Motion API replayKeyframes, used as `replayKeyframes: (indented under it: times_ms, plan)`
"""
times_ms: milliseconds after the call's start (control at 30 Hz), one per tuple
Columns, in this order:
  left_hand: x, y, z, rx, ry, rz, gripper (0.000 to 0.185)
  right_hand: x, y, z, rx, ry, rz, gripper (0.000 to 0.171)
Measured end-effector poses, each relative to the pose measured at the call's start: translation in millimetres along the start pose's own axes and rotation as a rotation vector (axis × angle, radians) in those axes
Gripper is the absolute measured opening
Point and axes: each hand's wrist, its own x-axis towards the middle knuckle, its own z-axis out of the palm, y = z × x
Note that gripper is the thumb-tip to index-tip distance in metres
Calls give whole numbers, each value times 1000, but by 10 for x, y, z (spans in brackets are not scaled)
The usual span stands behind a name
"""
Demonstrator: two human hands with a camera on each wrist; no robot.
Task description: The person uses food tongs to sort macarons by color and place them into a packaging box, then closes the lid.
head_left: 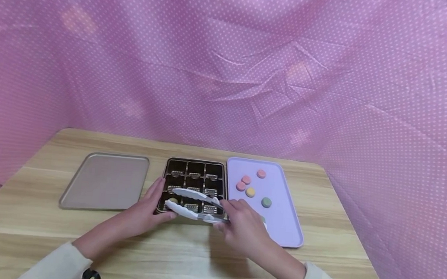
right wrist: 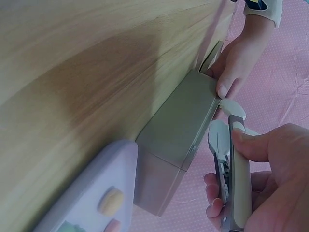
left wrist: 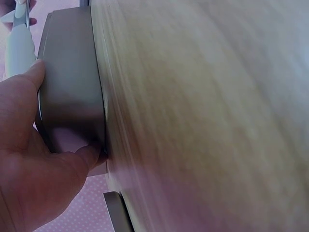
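A dark box [head_left: 195, 166] with divided compartments stands mid-table. My left hand [head_left: 146, 208] holds its front left corner, thumb at the front and fingers along the left side; the left wrist view shows the box's plain wall [left wrist: 72, 77] in that grasp. My right hand [head_left: 246, 226] grips white-tipped metal tongs [head_left: 189, 193] over the front row, their arms spread apart. Between the tips, a yellowish macaron [head_left: 173, 201] shows in the front left compartment, partly covered. Whether the tongs touch it I cannot tell. The other visible compartments hold no macaron.
Right of the box lies a lilac tray [head_left: 285, 223] bearing several pink, yellow and green macarons [head_left: 250, 192], one green piece partly behind my right hand. A bare beige tray [head_left: 106, 183] lies to the left. Pink dotted cloth [head_left: 197, 67] hangs around the wooden table [head_left: 159, 257].
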Motion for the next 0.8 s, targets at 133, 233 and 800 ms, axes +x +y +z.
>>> replayKeyframes:
  times_ms: [133, 233, 800]
  plan:
    - [1, 18, -1, 3, -8, -6, 119, -17, 15, 0, 2, 9, 8, 59]
    - [-2, 33, -5, 5, -12, -10, 119, -32, 27, -8, 9, 13, 17, 58]
    - [-21, 33, -5, 14, 1, -15, 117, -170, 197, -111, 64, 44, 112, 48]
